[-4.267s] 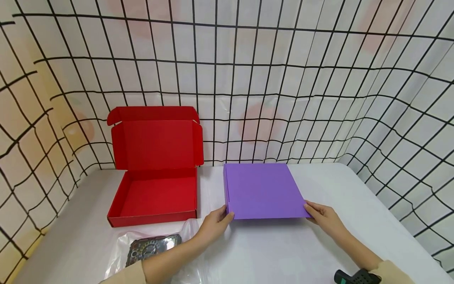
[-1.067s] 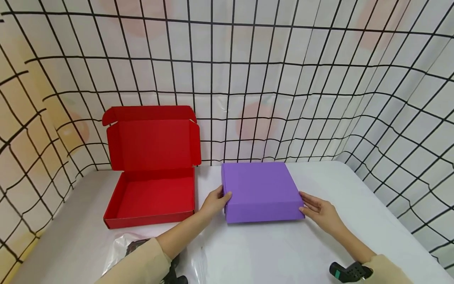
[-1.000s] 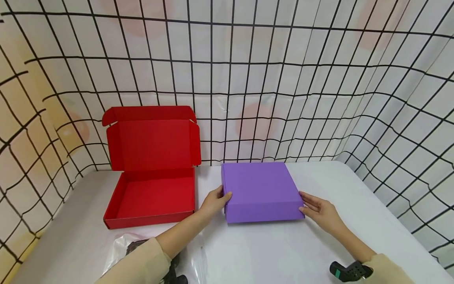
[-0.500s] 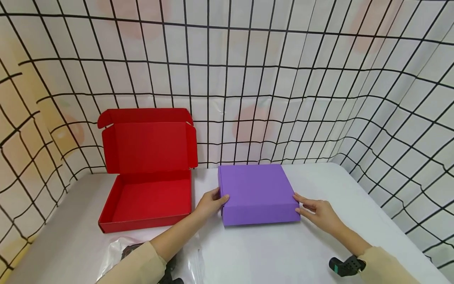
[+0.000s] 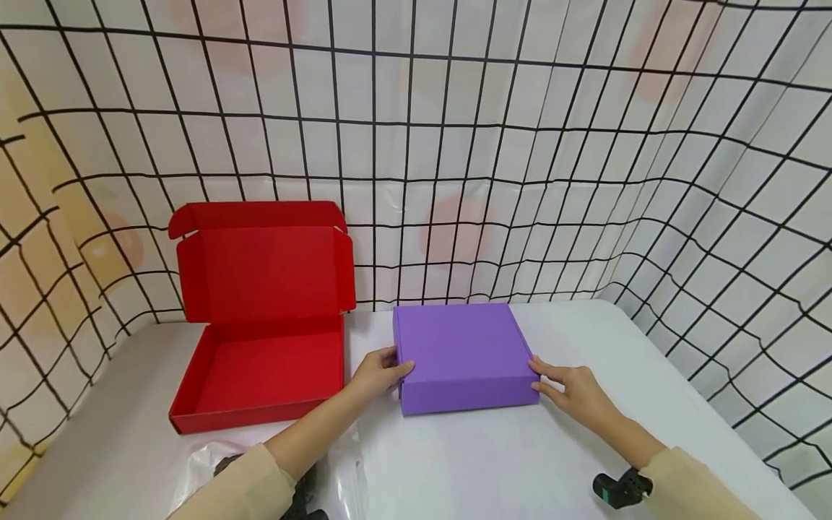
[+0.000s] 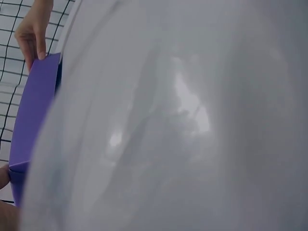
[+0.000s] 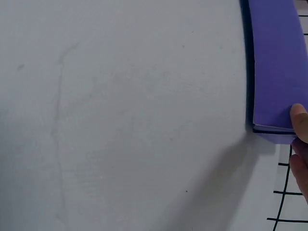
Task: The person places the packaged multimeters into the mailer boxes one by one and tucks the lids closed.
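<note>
A purple cardboard box point(image 5: 461, 347) lies flat on the white table with its lid down and its front panel facing the person. At its left edge is my left hand point(image 5: 378, 372), thumb on the lid's edge and fingers along the side. My right hand point(image 5: 575, 390) holds the front right corner, with one finger near the top edge and the thumb lower. The right wrist view shows this corner of the purple box point(image 7: 279, 67) with fingertips on it. In the left wrist view the purple box point(image 6: 36, 106) appears at the left, a hand at each end.
An open red cardboard box point(image 5: 269, 372), its lid raised, stands left of the purple one. A clear plastic bag point(image 5: 347, 469) with something dark inside lies in front of it, partly under the left forearm. Black wire grid point(image 5: 390, 152) surrounds the table point(image 5: 494, 462).
Some four seconds ago the purple box's lid jutted forward at the front; now the front panel hangs down over the front. Lately the hands stay almost still while the head view shifts slightly.
</note>
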The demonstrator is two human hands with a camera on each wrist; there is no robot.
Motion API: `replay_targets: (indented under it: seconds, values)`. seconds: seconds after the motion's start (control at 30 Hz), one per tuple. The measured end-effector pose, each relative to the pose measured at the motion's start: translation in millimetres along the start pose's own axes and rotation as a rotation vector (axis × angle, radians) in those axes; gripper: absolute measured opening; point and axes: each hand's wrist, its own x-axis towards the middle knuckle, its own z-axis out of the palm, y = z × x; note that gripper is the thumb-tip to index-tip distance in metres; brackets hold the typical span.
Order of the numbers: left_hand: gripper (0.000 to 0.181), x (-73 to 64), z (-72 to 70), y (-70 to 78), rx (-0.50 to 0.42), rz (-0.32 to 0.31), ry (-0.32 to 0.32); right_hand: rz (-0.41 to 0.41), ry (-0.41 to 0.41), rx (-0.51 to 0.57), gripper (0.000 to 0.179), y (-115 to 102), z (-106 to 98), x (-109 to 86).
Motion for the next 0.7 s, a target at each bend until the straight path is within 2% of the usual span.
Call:
replay_targets:
  seconds: [0.17,0.3,0.43,0.53,0.7]
  values:
    - [0.063,1.4,-1.0,-1.2,0.016,-0.009,0.007,0.004,-0.032,-0.104,0.036,-1.8,2.3,0.8]
    - [0.062,1.7,-0.5,-3.3,0.029,0.011,0.002,-0.060,-0.053,-0.216,0.036,-4.7,0.6,2.1]
    - [0.062,0.9,0.3,-3.0,0.037,0.031,0.000,-0.088,-0.055,-0.248,0.038,-7.1,-1.1,2.4]
    - [0.063,0.0,0.5,-2.4,0.049,0.026,0.009,-0.089,-0.031,-0.256,0.039,-7.8,0.5,1.5]
    - [0.062,-1.5,0.2,-2.0,0.056,0.022,0.013,-0.143,0.034,-0.291,0.039,-7.9,4.3,1.0]
